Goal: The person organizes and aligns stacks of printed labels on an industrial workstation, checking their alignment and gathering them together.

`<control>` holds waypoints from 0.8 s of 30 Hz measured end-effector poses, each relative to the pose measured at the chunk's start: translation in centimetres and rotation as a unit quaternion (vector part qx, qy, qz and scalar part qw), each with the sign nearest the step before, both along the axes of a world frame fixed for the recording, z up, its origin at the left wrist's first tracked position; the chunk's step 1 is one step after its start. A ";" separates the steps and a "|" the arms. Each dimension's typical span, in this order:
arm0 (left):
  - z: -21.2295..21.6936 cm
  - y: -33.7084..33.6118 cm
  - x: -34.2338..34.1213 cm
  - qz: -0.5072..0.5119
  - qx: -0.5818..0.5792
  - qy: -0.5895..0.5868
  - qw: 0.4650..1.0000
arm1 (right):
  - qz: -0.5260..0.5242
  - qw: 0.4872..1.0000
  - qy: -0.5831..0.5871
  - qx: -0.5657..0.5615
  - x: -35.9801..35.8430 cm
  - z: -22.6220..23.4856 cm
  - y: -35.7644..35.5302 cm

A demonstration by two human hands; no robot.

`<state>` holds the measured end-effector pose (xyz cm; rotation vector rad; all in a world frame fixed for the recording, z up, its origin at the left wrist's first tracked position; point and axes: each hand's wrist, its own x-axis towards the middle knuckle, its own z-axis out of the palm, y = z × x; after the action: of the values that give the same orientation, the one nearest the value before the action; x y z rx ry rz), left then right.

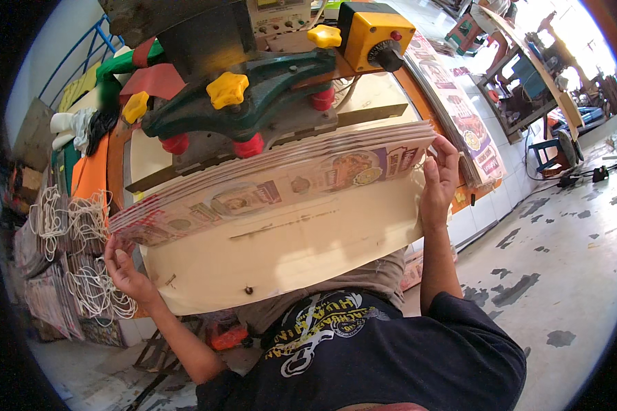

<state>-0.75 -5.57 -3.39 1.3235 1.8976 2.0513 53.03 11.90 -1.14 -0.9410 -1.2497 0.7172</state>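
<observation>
A worker in a dark printed T-shirt (363, 356) stands at a pale, scuffed wooden table (281, 253), squaring a thick stack of printed, colourful flat paper sheets (281, 185) that lies along its far side. The left hand (125, 270) cups the stack's left end, its grip curled loosely against the edge rather than closed around it; the right hand (440, 179) presses the right end, fingers spread apart and flat on the sheets. The stack sits just in front of the red feet of a dark green cast-metal press head with yellow star knobs (247, 103), its long edge slid partly beneath. By the look of it the sheets are gathered and nearly aligned, while the pressing itself is not yet done. Left of the table hang bundles of white cord loops (68, 246); behind the press sits a yellow control box with a black dial (376, 38)
</observation>
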 end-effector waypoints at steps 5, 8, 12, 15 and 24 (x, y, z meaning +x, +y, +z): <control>0.4 0.2 0.5 -0.012 -0.020 -0.001 1.000 | 0.008 1.000 -0.021 -0.016 0.2 -0.1 -0.1; 0.5 0.3 0.9 -0.004 -0.025 -0.001 1.000 | 0.005 0.999 -0.027 -0.025 0.5 -0.5 0.0; 0.2 0.0 0.6 -0.018 -0.025 -0.017 0.999 | 0.007 0.999 -0.013 -0.031 0.2 -0.6 -0.1; -0.1 -0.4 0.1 -0.022 -0.037 -0.022 0.999 | 0.019 0.999 -0.034 -0.031 0.4 -0.6 0.1; -0.3 -0.7 0.2 -0.036 -0.060 -0.038 0.997 | 0.060 0.996 -0.028 -0.058 -0.4 0.6 -0.2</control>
<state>-0.58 -6.24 -3.64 1.2499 1.8791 1.8939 52.64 11.66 -0.56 -0.9925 -1.3335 0.8714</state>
